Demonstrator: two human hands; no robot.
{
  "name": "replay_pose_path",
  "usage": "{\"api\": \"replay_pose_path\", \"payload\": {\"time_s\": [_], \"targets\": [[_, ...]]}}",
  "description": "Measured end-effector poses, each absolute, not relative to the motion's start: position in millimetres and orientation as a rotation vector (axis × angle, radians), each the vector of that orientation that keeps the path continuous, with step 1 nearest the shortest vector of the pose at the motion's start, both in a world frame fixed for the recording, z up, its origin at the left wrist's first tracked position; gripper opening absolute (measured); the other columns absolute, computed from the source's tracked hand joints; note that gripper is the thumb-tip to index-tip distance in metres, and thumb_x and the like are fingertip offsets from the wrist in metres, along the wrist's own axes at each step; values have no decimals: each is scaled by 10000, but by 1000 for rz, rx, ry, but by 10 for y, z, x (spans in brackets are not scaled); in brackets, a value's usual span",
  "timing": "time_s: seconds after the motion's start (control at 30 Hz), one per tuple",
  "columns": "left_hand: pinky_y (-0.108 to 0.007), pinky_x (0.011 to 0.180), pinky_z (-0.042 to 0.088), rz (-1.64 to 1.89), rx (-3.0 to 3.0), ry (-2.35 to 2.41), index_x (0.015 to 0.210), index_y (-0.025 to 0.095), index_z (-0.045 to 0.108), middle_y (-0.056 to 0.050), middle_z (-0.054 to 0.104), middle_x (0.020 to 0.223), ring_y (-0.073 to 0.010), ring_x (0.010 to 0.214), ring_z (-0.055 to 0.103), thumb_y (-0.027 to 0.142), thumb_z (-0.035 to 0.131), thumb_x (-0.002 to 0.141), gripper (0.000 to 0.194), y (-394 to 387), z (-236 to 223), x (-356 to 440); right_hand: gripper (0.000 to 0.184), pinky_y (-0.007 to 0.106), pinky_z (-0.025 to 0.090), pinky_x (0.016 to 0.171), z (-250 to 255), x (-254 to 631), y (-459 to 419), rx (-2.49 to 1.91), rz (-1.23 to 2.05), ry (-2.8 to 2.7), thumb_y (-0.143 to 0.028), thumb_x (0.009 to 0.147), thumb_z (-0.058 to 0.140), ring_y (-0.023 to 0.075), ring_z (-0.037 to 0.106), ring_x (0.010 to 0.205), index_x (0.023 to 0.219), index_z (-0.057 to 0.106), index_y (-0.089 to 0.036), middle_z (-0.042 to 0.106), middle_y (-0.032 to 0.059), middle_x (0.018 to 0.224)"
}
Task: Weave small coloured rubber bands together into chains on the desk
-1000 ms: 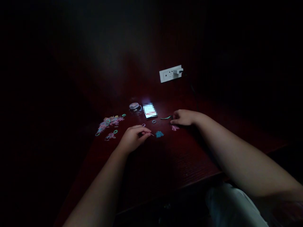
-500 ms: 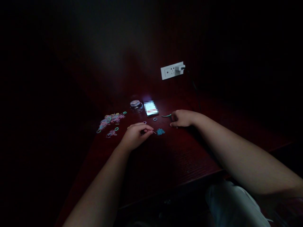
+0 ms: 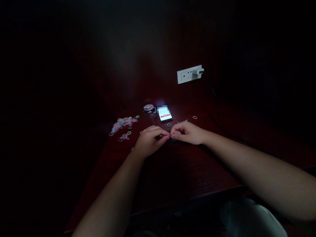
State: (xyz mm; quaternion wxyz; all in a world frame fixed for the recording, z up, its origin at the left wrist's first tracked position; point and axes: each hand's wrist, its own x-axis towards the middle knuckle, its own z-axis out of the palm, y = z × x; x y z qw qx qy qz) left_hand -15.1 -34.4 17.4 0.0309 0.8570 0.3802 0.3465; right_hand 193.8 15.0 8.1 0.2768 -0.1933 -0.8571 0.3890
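Observation:
In the head view, my left hand [image 3: 152, 141] pinches a thin pinkish rubber band [image 3: 170, 135] between thumb and forefinger. The fingertips of my right hand [image 3: 189, 133] are closed at the other end of the same band. Beneath my right fingers shows a sliver of a teal clump of small bands [image 3: 174, 140], mostly covered by the hand. Just beyond the right knuckles lies a thin green strip [image 3: 181, 121], its kind unclear. A small greyish ring band [image 3: 169, 125] rests ahead of the fingertips.
A heap of mixed-colour bands [image 3: 124, 123] lies on the dark red table [image 3: 163, 177] at left, with a smaller pile [image 3: 123, 137] nearer. Behind stand a round clear jar [image 3: 149, 109] and a lit phone [image 3: 166, 117]. A wall socket [image 3: 189, 74] holds a plug and cable.
My right hand has left the green strip and come left to meet my left hand at the pinkish band. An orange ring now shows at the right. The view has shifted slightly left.

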Motion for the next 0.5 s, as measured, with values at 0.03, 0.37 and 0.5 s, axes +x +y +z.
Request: {"api": "replay_pose_path", "payload": {"time_s": [0.03, 0.37, 0.5], "targets": [[-303, 719, 471, 1071, 2645, 1166, 860, 230, 703, -13, 681, 788, -135, 735, 591, 289, 594, 845, 125, -347, 180, -149, 224, 208, 296, 480, 76, 1939, 160, -528, 1044, -2293, -365, 843, 582, 73, 380, 517, 786, 609, -150, 468, -48, 570], [-287, 706, 453, 1102, 2657, 1152, 866, 215, 700, -9, 671, 777, -124, 722, 581, 277, 608, 842, 113, -335, 169, -150, 154, 208, 322, 487, 48, 1939, 192, -547, 1116, -2226, -292, 802, 592, 69, 420, 517, 774, 591, -141, 523, -33, 602], [-294, 710, 458, 1088, 2635, 1179, 866, 221, 700, -9, 671, 791, -127, 730, 581, 282, 603, 840, 117, -327, 161, -155, 148, 212, 337, 495, 43, 1950, 209, -555, 1081, -2228, -289, 808, 586, 72, 439, 527, 793, 596, -142, 543, -21, 627]]}}
